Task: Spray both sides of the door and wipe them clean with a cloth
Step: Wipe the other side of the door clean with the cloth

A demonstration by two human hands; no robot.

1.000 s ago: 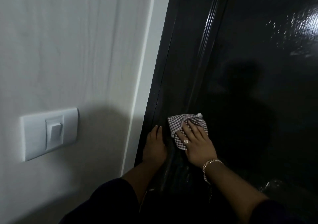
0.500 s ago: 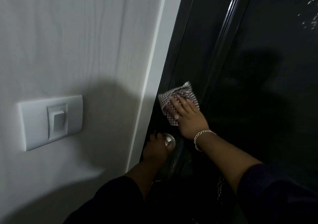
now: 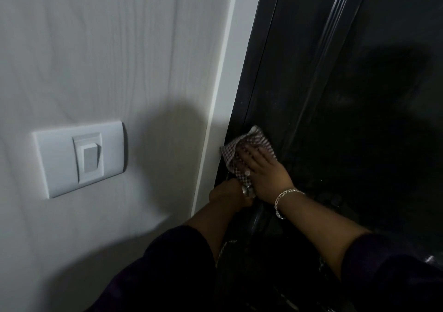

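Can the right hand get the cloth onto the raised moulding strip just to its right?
Probably yes: the right hand presses the checked cloth flat on the door, and nothing lies between it and the moulding strip.

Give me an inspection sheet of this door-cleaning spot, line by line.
Surface: dark glossy door, its edge next to a white frame strip.
Job's things: checked cloth pressed flat on the door near its edge; no spray bottle seen.
Clutter: nothing seen.
Grippers: right hand, fingers straight, presses the cloth; left hand grips the metal door knob, mostly hidden.
Cables: nothing seen.
Surroundings: pale wood-grain wall with a white light switch; bracelet on the right wrist; dim light, shadows on wall and door.
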